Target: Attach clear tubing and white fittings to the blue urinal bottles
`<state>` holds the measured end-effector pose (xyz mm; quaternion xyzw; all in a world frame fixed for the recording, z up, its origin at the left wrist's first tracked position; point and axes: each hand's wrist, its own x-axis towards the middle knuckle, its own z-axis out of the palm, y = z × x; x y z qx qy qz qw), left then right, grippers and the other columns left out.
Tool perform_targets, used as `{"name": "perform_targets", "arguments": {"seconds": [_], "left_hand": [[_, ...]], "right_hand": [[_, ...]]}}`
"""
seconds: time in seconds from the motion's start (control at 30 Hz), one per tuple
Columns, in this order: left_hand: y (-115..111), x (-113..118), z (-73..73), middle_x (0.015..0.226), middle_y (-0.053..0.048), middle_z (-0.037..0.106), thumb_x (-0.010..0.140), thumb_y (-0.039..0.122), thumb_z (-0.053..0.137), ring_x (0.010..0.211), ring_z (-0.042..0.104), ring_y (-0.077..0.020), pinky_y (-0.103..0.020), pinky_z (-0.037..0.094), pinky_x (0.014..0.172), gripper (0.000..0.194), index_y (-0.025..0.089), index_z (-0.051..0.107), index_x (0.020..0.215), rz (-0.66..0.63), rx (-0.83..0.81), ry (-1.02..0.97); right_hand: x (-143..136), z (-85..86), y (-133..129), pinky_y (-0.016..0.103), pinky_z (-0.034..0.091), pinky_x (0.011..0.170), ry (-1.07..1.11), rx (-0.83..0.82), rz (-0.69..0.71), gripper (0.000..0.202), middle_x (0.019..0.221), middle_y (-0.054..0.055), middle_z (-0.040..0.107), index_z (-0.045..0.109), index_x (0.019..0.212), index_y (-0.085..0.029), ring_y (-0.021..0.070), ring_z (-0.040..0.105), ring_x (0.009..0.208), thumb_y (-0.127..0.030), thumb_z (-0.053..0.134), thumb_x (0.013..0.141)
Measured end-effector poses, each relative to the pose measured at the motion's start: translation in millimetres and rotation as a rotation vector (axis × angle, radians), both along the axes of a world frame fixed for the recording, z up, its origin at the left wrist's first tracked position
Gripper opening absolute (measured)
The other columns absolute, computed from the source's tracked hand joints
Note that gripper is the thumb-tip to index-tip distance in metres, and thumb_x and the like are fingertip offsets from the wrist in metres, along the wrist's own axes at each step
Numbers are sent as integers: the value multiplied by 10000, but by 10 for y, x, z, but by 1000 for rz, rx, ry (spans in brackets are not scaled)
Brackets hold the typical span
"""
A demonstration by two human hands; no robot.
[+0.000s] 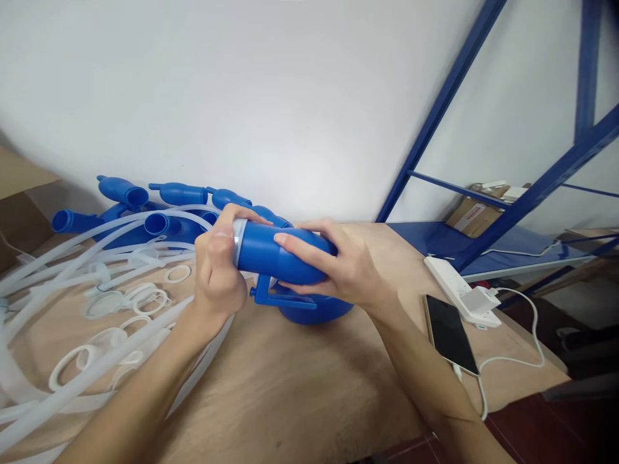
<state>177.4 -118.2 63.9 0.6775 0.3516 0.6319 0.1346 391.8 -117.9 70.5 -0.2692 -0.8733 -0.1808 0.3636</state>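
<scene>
A blue plastic bottle [264, 248] with a wide neck and a side handle [285, 299] is held over the table, its neck pointing left. My left hand [220, 264] is closed around a whitish translucent cap [238, 241] at the neck's end, with fingers reaching over the top of the neck. My right hand [338, 258] wraps around the bottle's curved right part, thumb and fingers on opposite sides. The bottle's wider blue base [316, 312] shows below the right hand, near the tabletop. My palms hide part of the cap and the body.
Several similar blue bottles [181, 193] lie at the back left by the wall. Translucent hoses [91, 238] and loose white rings [178, 274] cover the left of the wooden table [290, 386]. A phone [452, 332], a power strip [447, 283] and a blue shelf frame [445, 96] are at right.
</scene>
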Motion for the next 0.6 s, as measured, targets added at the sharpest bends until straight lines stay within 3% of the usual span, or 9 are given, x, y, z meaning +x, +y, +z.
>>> {"name": "perform_targets", "arguments": {"seconds": [0.17, 0.27, 0.33, 0.4, 0.5, 0.6], "left_hand": [[70, -111, 114, 817, -39, 714, 1054, 439, 246, 634, 668, -219, -344, 562, 547, 528, 240, 728, 972, 9, -344, 28], [79, -139, 159, 846, -55, 739, 1067, 469, 215, 592, 688, -225, -356, 586, 530, 581, 232, 745, 1068, 37, -543, 57], [69, -142, 180, 860, -72, 754, 1072, 533, 207, 619, 714, -235, -372, 620, 576, 623, 216, 738, 1142, -1, -600, 55], [60, -151, 192, 871, -78, 764, 1070, 607, 221, 670, 739, -243, -376, 641, 620, 653, 208, 685, 1297, -110, -553, 61], [55, -200, 201, 970, -86, 772, 1060, 637, 321, 799, 764, -256, -361, 650, 654, 641, 248, 510, 1533, -227, -388, 119], [49, -284, 215, 1355, -113, 681, 1034, 570, 503, 981, 752, -272, -345, 655, 692, 611, 345, 430, 1597, -257, -258, 282]], "right_hand": [[41, -67, 65, 425, 630, 937, -62, 124, -40, 497, 1329, 12, 661, 594, 1424, -557, 249, 703, 1081, -294, 655, 1007], [84, -54, 118, 429, 619, 949, -86, 46, -42, 484, 1349, -14, 673, 637, 1364, -584, 241, 710, 1072, -251, 639, 1012], [111, -24, 156, 426, 613, 963, -82, -2, -39, 407, 1356, -8, 675, 682, 1327, -546, 248, 704, 1103, -303, 665, 1001], [134, 8, 200, 417, 615, 958, -35, -27, -34, 365, 1355, 26, 672, 705, 1328, -475, 258, 699, 1121, -419, 707, 968], [168, 44, 280, 414, 620, 941, 146, -104, 12, 594, 1307, 87, 681, 666, 1411, -341, 268, 710, 1085, -586, 760, 878], [219, 68, 364, 458, 573, 1042, 322, -272, 127, 744, 1320, 106, 692, 600, 1477, -268, 299, 694, 1167, -637, 761, 851]]}}
